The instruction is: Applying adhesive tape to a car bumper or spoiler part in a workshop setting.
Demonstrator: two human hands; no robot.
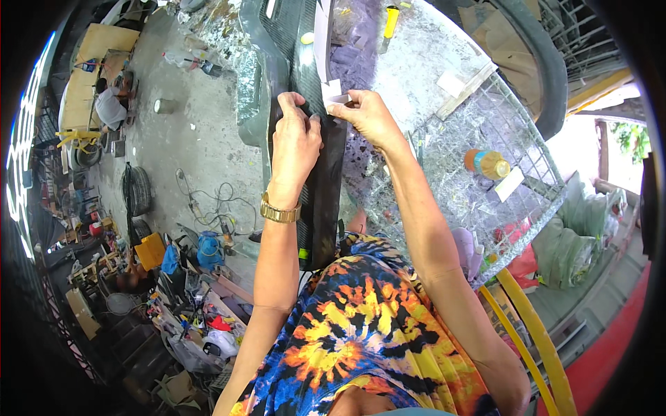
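Black, carbon-patterned panel [325, 201], head view: located directly ahead of the torso, long axis running from the waist away from the person. The left hand [295, 142] lies over the panel's face; the right hand [371, 119] comes in from the right, at the panel's right edge.

Key relation: a white strip [322, 41] lies beyond the right fingertips, along the same edge, its length roughly parallel to the panel. The right hand is the nearer one to this strip.

Right fingers: closed to a narrow pinch — thumb and forefinger hold a small white piece [338, 102] at the edge. Whether this piece joins the strip cannot be determined.

Left fingers: bent, thumb near the forefinger, touching the panel; whether anything is gripped beneath them cannot be determined.

Adjacent, right side: a counter [430, 62] carries a yellow-handled tool [391, 22] and — nearer the person — a bottle [487, 164].
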